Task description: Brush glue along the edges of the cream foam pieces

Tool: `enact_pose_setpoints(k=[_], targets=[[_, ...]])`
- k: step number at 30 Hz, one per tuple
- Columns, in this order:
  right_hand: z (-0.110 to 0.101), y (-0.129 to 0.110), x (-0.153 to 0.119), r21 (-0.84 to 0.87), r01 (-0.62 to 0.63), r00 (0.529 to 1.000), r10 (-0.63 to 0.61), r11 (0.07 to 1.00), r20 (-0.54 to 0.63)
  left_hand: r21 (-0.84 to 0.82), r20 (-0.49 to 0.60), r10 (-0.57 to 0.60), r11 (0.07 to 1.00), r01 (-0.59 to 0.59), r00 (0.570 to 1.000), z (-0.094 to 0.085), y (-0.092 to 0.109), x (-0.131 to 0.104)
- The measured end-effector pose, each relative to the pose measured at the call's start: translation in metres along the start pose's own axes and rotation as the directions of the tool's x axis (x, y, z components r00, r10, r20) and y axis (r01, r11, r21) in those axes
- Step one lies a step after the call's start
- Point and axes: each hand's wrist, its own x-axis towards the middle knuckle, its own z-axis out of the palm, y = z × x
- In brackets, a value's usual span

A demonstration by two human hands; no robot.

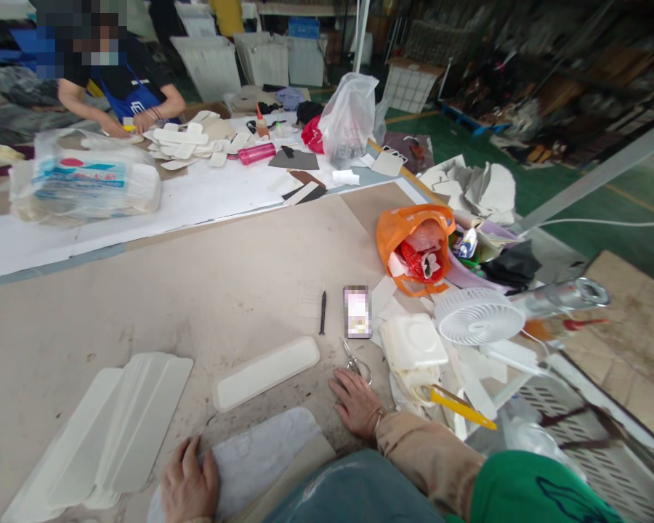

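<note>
My right hand (358, 404) lies palm down with its fingers slightly spread, just below a pair of scissors (356, 363). Nothing shows in it. Resting at the left end of a thin white sheet (267, 450), my left hand (190, 482) has its fingers loosely bent and holds nothing visible. A long, round-ended pale panel with a paler middle (268, 373) lies between and beyond my hands. To the left, several cream-coloured panels (125, 421) overlap in a fan. A black pen (323, 313) and a phone (357, 311) lie beyond the scissors.
On the right are an orange bag (384, 236), a white fan (479, 317), a whitish container (414, 341) and a yellow-handled tool (463, 408). Across the table a co-worker (125, 94) handles something yellow beside piled pale pieces (182, 142) and a plastic-wrapped bundle (87, 181).
</note>
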Motion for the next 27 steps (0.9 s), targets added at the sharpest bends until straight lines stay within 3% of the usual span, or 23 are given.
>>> enact_pose_setpoints(k=[27], targets=[[-0.0027,-0.0010,0.0005,-0.002,0.001,1.000,-0.001,1.000,0.008,0.050,-0.038,0.076,0.996,-0.074,0.996,-0.0019,0.0018,0.0013]])
